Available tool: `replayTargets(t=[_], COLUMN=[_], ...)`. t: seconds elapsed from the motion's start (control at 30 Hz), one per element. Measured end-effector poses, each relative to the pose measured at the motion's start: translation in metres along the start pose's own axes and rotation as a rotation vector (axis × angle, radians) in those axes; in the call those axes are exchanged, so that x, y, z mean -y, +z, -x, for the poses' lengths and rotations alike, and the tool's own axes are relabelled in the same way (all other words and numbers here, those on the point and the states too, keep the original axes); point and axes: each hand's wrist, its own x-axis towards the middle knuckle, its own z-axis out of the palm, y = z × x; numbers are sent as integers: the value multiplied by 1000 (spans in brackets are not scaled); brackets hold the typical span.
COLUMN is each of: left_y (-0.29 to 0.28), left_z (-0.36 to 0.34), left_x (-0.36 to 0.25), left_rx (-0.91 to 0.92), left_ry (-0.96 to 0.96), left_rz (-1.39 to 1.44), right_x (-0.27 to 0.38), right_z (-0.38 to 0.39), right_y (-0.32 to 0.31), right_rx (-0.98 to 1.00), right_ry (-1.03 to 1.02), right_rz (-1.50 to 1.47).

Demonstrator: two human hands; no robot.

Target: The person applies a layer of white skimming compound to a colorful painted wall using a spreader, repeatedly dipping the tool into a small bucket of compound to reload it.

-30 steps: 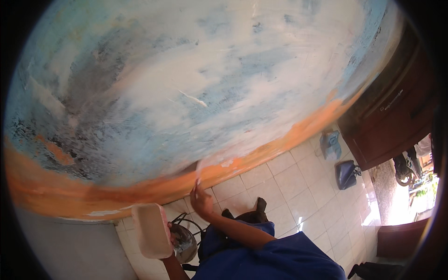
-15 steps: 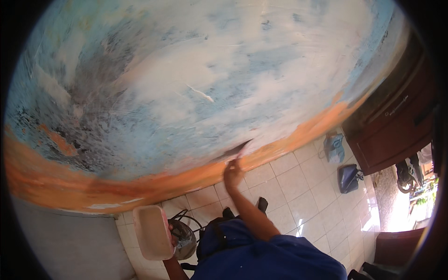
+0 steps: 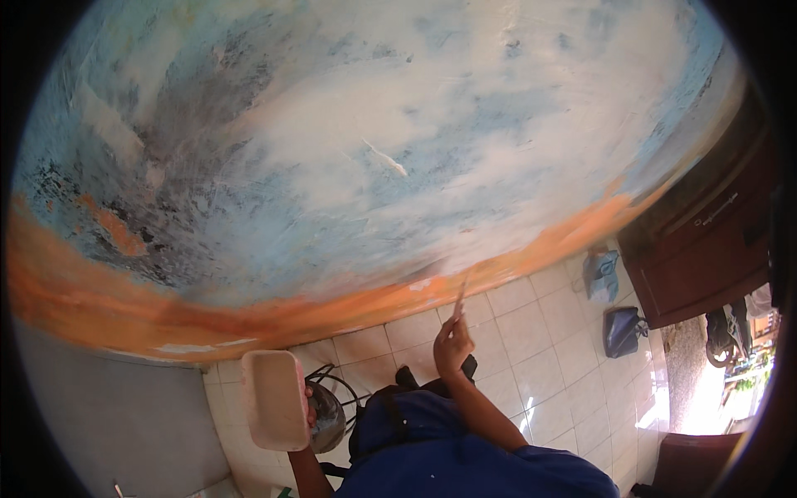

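Over on the left, the left hand (image 3: 309,408) is gripping a shallow rectangular tray (image 3: 275,399), pale pinkish-cream, with rounded corners and a smooth plastic look; the fingers are curling over its right rim, clenched on it. The tray's long axis is running roughly up and down in the view, its open face turned toward the camera. Just beside that grip, to its right, a dark metal stool (image 3: 329,407) with thin curved wire legs is standing on the glossy cream floor tiles (image 3: 531,332).

Moving right, the right hand (image 3: 453,345) is rising from a blue sleeve (image 3: 498,419), closed around the lower end of a slim, flat-bladed tool (image 3: 460,297). The tool is a narrow pale strip, its long axis pointing up and slightly right from the fist, its tip reaching the orange band (image 3: 332,309) at the foot of the wall (image 3: 398,166). That wall is looking rough and patchy above the grip, white filler smeared over worn blue and grey paint.

Further right of the hand, a pale blue bag (image 3: 601,275) and a dark blue bag (image 3: 623,329) are lying on the tiles, near a dark brown wooden door (image 3: 706,249).
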Motion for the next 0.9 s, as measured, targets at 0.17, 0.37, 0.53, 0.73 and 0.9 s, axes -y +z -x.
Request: replayTargets(t=[0.17, 0.37, 0.53, 0.73, 0.9], left_y=[2, 0, 1, 3, 2], left_z=[-2, 4, -2, -3, -4], left_x=[3, 4, 7, 21, 24], left_rx=[-6, -14, 4, 33, 62], left_ry=[-15, -45, -77, -128, -174], left_rz=[-2, -5, 8, 20, 26], right_x=[46, 122, 70, 22, 21], right_z=[-31, 17, 48, 1, -39], right_y=[63, 78, 12, -42, -67], right_rx=[-281, 82, 331, 476, 565], right_ry=[-114, -144, -308, 413, 544], right_rz=[-200, -250, -362, -350, -1016])
